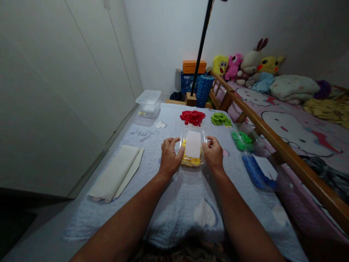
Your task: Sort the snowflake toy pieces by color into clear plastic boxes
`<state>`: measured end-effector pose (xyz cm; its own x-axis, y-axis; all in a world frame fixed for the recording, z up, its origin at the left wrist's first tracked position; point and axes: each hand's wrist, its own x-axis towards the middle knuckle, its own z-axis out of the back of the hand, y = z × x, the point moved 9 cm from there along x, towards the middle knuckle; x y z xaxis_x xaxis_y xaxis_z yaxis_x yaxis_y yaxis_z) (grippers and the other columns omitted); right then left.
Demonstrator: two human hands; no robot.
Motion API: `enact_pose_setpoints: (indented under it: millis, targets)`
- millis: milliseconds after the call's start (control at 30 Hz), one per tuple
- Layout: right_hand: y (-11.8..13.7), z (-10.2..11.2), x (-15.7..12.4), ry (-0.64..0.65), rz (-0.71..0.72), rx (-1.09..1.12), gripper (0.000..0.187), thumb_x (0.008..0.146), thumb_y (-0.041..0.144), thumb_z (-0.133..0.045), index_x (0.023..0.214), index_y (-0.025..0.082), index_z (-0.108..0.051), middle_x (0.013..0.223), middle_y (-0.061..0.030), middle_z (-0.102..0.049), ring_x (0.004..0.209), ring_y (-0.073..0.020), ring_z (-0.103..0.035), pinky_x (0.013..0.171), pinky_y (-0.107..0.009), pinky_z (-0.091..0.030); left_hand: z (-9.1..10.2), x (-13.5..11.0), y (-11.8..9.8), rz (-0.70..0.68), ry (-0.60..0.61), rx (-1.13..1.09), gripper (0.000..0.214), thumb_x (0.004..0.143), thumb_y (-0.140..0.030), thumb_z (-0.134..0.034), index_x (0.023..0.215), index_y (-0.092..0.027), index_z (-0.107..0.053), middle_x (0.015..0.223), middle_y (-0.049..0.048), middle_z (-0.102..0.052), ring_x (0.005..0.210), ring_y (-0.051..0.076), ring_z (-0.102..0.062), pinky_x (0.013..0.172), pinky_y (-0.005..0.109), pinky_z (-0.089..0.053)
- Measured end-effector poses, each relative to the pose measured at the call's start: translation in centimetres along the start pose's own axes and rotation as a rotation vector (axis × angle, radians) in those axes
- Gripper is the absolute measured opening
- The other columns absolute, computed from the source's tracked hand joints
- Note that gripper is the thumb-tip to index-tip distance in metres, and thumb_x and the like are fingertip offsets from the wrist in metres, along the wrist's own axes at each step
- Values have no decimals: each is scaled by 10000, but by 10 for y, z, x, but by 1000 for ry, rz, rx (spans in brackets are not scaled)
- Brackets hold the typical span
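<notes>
A clear plastic box with small yellow pieces inside and a white label on its lid lies on the pale blue cloth in the middle of the view. My left hand grips its left side, fingers curled on the edge. My right hand grips its right side the same way. A pile of red pieces and a pile of light green pieces lie just beyond the box.
Clear boxes of dark green pieces and blue pieces lie to the right beside a wooden bed rail. An empty clear tub stands far left. Folded white cloth lies at left. A black pole stands behind.
</notes>
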<state>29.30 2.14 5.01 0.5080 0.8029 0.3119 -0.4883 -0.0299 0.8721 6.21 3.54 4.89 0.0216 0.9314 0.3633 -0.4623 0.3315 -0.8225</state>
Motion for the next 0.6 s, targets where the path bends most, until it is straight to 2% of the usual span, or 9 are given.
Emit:
enact_pose_setpoints:
  millis: [167, 300, 467, 600]
  targets:
    - [-7, -1, 3, -12, 11, -115, 412, 711, 337, -572, 1034, 138, -734, 875, -44, -614, 787, -212, -576, 839, -370, -489, -5, 2, 12, 79, 28, -75, 342, 897, -299, -634, 1220, -202, -689, 1211, 111, -593, 1125, 256, -590, 984, 436, -518]
    - [-12, -6, 4, 29, 4, -149, 408, 728, 336, -579, 1029, 123, -752, 908, -72, -620, 823, -228, -587, 882, -382, -491, -8, 4, 20, 156, 35, -151, 333, 879, -299, -652, 1190, -186, -693, 1170, 99, -615, 969, 211, -616, 930, 397, -536]
    - [-18, -10, 4, 76, -25, -180, 393, 730, 296, -581, 1049, 152, -760, 930, -79, -653, 861, -231, -594, 874, -354, -487, -10, 5, 23, 200, 34, -187, 314, 848, -261, -667, 1149, -173, -692, 1044, 58, -628, 810, 159, -598, 857, 344, -533]
    - [-21, -18, 1, 186, -79, -210, 477, 764, 312, -545, 1167, 133, -728, 792, -31, -641, 773, -216, -599, 734, -309, -458, -13, 3, 28, 243, 55, -240, 370, 843, -279, -659, 1195, -166, -665, 886, -1, -586, 736, 139, -570, 739, 284, -494]
